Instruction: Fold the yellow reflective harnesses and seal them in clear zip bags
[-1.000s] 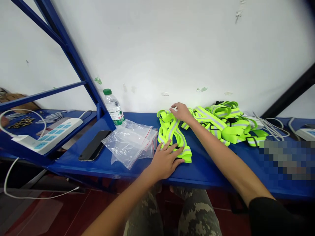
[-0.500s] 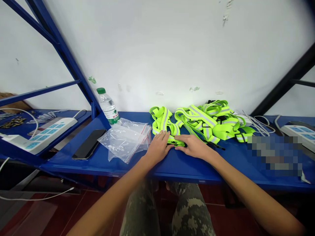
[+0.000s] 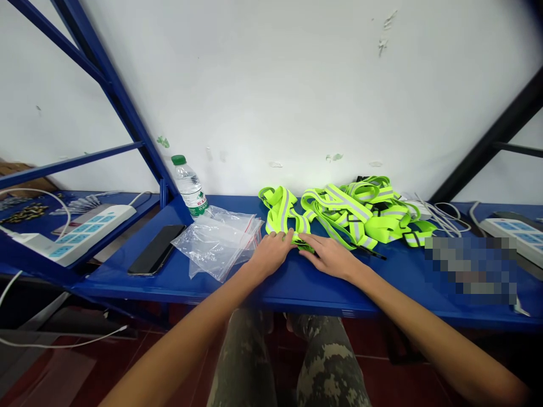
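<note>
A neon-yellow strap with a grey reflective stripe (image 3: 285, 212) lies on the blue table (image 3: 318, 291), its near end gathered in a small folded bundle. My left hand (image 3: 274, 252) is closed on the left side of that bundle, fingers bent over it. From the right, my right hand (image 3: 328, 254) touches the same bundle, fingers stretched out and thumb apart. Part of the bundle is hidden under the fingers. Behind and to the right, a tangled pile of similar straps (image 3: 365, 212) with black buckles rests near the wall.
Clear plastic bags (image 3: 216, 240) lie left of my hands, beside a black phone (image 3: 156, 250) and a water bottle (image 3: 190, 186). Power strips (image 3: 91, 232) sit at both sides. White cables (image 3: 452, 220) and a blurred patch are at the right.
My left fingers have curled more over the bundle, and my right hand has shifted slightly down and left, its fingers flatter. The view has shifted a little.
</note>
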`<state>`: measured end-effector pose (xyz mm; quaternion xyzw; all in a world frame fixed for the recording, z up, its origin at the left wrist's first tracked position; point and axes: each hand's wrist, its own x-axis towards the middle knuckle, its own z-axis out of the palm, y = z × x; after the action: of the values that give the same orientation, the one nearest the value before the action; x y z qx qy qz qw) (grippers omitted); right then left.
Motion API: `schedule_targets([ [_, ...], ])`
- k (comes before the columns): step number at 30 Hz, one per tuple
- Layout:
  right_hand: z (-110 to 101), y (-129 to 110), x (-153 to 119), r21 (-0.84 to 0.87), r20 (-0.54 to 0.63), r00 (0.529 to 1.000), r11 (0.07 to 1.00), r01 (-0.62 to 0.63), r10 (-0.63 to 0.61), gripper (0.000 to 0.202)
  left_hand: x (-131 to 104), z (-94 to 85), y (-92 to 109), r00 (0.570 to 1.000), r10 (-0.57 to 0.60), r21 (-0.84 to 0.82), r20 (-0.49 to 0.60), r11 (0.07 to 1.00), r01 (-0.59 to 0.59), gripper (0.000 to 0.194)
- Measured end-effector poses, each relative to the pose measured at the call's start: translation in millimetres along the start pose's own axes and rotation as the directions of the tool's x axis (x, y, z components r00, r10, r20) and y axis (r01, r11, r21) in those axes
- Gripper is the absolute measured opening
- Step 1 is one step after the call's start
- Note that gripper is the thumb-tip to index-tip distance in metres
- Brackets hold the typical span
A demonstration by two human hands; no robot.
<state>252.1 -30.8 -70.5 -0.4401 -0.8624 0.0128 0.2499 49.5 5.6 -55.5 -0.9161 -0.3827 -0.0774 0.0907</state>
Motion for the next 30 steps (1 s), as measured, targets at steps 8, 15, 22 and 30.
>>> schedule_targets([
  [8, 4.1, 3.5, 6.1, -0.034, -0.037, 0.999, 0.999, -0.041, 0.04, 0.036, 1.8, -4.3, -10.5, 0.998, 0.058, -0.082, -0.023, 0.995, -0.059, 0.045],
  [15, 1.2, 6.2, 11.3, 0.087, -0.078, 0.995, 0.994, -0.062, 0.069, 0.033, 0.3, -6.2, -15.3, 0.986, 0.076, -0.196, -0.149, 0.975, -0.105, 0.06],
  [22, 1.9, 11.6, 16.1, 0.153, -0.031, 0.974, 0.964, -0.216, 0.223, 0.031, 21.5, 6.4, -15.5, 0.994, -0.008, -0.276, -0.11, 0.961, -0.022, 0.053],
  [30, 9.2, 10.3, 20.4, 0.049, -0.074, 0.97, 0.973, -0.226, 0.23, 0.037, 27.7, 9.5, -13.1, 0.986, -0.027, -0.343, -0.163, 0.939, -0.031, 0.062],
])
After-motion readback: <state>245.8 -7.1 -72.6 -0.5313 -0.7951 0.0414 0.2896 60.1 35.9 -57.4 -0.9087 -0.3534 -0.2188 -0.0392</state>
